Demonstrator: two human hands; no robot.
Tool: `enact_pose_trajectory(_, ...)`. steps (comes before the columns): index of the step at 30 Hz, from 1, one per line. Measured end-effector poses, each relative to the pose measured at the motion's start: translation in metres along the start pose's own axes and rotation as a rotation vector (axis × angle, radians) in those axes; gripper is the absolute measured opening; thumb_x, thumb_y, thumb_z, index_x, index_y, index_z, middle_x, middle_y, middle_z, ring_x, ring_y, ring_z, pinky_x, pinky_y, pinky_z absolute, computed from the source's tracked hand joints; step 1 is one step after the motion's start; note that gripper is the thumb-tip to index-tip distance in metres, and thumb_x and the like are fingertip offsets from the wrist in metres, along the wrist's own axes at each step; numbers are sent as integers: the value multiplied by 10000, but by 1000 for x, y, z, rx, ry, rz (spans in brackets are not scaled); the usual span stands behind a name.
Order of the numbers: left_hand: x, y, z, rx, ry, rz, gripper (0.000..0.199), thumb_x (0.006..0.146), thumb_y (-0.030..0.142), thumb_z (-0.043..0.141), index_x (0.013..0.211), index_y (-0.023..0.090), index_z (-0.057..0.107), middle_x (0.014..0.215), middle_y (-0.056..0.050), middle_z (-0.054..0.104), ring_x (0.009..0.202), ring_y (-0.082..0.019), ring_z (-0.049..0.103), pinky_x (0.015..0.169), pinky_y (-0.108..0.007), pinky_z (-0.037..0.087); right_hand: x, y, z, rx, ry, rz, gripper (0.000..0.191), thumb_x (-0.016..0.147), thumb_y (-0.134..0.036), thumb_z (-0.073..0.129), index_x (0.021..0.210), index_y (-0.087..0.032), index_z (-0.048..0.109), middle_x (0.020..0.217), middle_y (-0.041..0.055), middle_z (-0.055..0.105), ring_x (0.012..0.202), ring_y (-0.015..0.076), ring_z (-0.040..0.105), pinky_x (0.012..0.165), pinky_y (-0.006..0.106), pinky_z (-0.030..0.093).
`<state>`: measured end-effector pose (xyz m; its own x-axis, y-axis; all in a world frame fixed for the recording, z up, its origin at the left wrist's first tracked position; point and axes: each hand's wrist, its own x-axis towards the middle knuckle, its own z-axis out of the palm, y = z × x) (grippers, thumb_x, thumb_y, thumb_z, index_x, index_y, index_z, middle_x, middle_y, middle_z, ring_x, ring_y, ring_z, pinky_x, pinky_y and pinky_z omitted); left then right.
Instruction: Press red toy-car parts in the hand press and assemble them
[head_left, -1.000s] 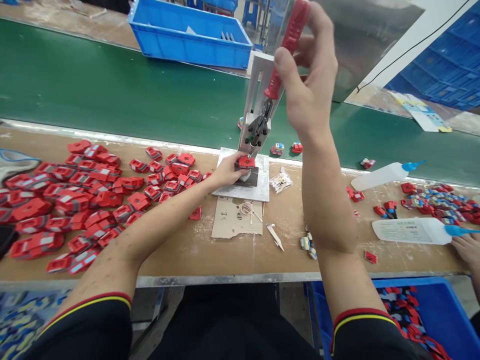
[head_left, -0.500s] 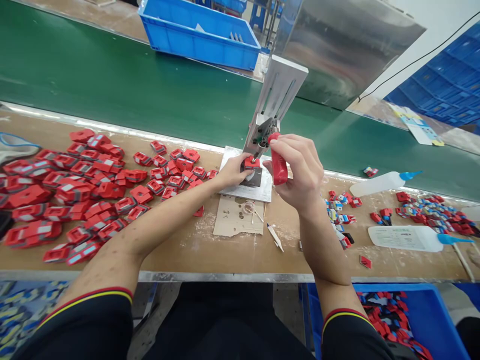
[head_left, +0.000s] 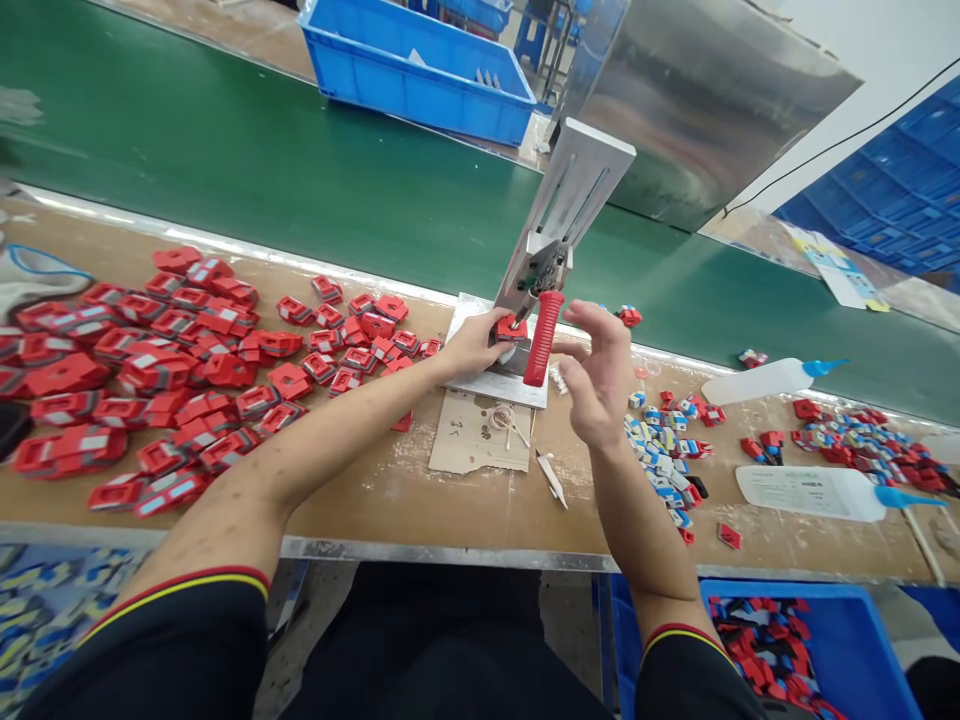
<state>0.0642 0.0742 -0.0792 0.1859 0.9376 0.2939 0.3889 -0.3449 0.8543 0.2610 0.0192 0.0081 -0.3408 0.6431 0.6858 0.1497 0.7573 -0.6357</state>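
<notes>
Released from around the red ribbed handle (head_left: 544, 340) since half a second ago, the right hand (head_left: 601, 378) shows its fingers loosely spread in the head view, the handle just beside them at ten o'clock; whether a fingertip touches it, I cannot tell. At two o'clock from the left hand (head_left: 476, 345), a small red plastic block (head_left: 513, 327) is pinched at its edge, beneath the tip of the upright silver metal press (head_left: 568, 190). Many red-and-grey plastic pieces (head_left: 154, 365) lie at nine o'clock from that hand.
</notes>
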Motion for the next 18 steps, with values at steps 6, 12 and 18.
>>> enact_pose_trajectory(6,0,-1,-1,23,-2,-1,417,859,174,684,1272,163,631,1162,-101,779,1081,-268,735,1026,-427,561,12,-12,-4,392,-362,651,478,931,-594,706,1240,-238,627,932,53,733,795,186,725,574,286,579)
enact_pose_trajectory(12,-1,-1,-2,19,-37,23,424,865,142,666,1286,165,634,1171,-113,783,1082,-264,735,1008,-419,563,-6,26,22,118,-337,692,283,949,-426,664,1158,-236,641,1009,55,738,626,145,658,523,297,488)
enact_pose_trajectory(18,0,1,-2,47,-32,8,421,866,122,656,1285,153,626,1135,-111,788,1052,-249,740,1001,-405,564,-31,25,28,-93,-362,604,145,898,-299,623,802,-214,690,700,18,693,639,172,625,661,328,507)
